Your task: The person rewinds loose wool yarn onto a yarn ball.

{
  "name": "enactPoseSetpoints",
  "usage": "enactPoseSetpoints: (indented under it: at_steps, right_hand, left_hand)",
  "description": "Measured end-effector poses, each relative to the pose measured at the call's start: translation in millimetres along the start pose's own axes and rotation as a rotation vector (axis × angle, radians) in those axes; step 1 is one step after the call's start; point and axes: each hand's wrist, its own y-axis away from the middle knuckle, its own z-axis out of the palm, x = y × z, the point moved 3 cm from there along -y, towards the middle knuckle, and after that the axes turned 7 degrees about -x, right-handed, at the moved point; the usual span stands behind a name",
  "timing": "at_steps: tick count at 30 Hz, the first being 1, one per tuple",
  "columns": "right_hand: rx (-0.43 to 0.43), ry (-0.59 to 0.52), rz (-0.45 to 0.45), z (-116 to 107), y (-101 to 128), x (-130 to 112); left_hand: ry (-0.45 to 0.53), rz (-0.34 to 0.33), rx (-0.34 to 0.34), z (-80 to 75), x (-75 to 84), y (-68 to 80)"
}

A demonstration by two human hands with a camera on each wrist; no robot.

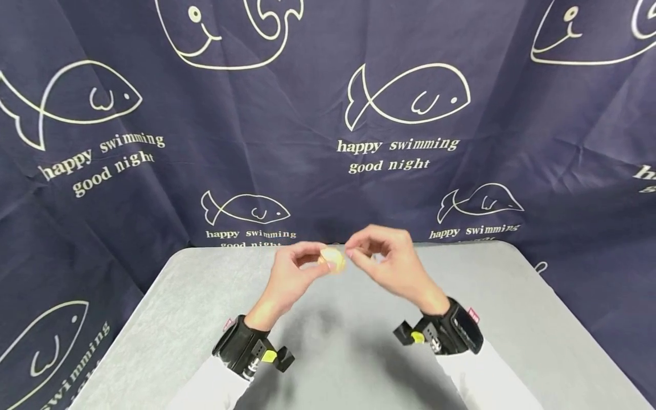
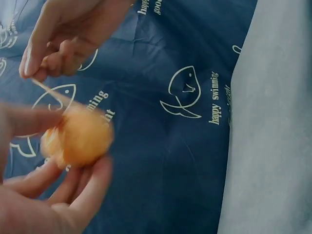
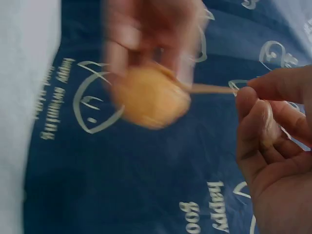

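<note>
Ball of yellow yarn (image 1: 333,259) pinched in left hand (image 1: 291,274) above table (image 1: 512,341); right hand (image 1: 392,262), at 3 o'clock, pinches strand (image 3: 209,88). Unwinding apparently early; ball mostly wound.

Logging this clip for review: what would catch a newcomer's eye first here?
Above the grey table, the left hand holds a small round yellow-orange ball, blurred in both wrist views. The right hand pinches a thin pale strand running from it. Behind hangs a navy fish-print cloth.
</note>
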Motion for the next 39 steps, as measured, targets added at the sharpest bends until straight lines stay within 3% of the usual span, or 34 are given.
enactPoseSetpoints:
  at_steps: [2, 4, 7, 9, 11, 13, 16, 19, 23, 27, 31, 34, 39]
  right_hand:
    - [-0.002, 0.003, 0.031, -8.6, -11.3, 3.1]
    - [-0.021, -0.008, 0.080, -13.5, -19.3, 11.4]
    - [-0.072, -0.067, 0.162, -11.0, -21.4, 28.6]
    - [-0.107, -0.128, 0.215, -3.9, -15.2, 39.3]
    - [-0.121, -0.185, 0.255, 6.3, -5.6, 45.8]
    - [-0.107, -0.266, 0.296, 17.5, 4.8, 48.8]
    - [-0.037, -0.460, 0.369, 33.0, 17.0, 49.4]
    - [0.050, -0.735, 0.487, 44.4, 24.6, 50.2]
    - [0.117, -1.007, 0.631, 49.8, 30.5, 53.8]
    - [0.084, -1.165, 0.697, 48.1, 35.6, 57.2]
    - [-0.003, -1.275, 0.737, 46.9, 40.9, 62.9]
    - [-0.054, -1.226, 0.777, 46.7, 43.4, 74.6]
    - [-0.142, -0.881, 0.850, 45.4, 39.8, 105.7]
  left_hand:
    - [-0.005, -0.008, -0.151, 3.4, -0.2, 2.4]
    - [0.050, -0.013, -0.272, 6.9, 1.5, 4.9]
    - [0.196, 0.014, -0.353, 9.6, 6.4, 7.3]
    - [0.281, 0.059, -0.334, 9.7, 10.2, 7.5]
    - [0.359, 0.087, -0.273, 8.9, 12.5, 7.2]
    - [0.404, 0.107, -0.176, 8.0, 12.2, 6.6]
    - [0.394, 0.123, -0.027, 7.5, 8.7, 6.0]
    - [0.282, 0.197, 0.052, 8.6, 6.4, 5.8]
    - [0.032, 0.342, 0.049, 11.2, 5.0, 6.6]
    - [-0.238, 0.458, 0.017, 11.4, -1.4, 8.5]
    - [-0.477, 0.516, -0.032, 9.1, -9.7, 8.4]
    - [-0.497, 0.451, -0.125, 6.3, -17.7, 5.1]
    - [-0.403, 0.153, -0.238, 0.4, -39.6, -11.2]
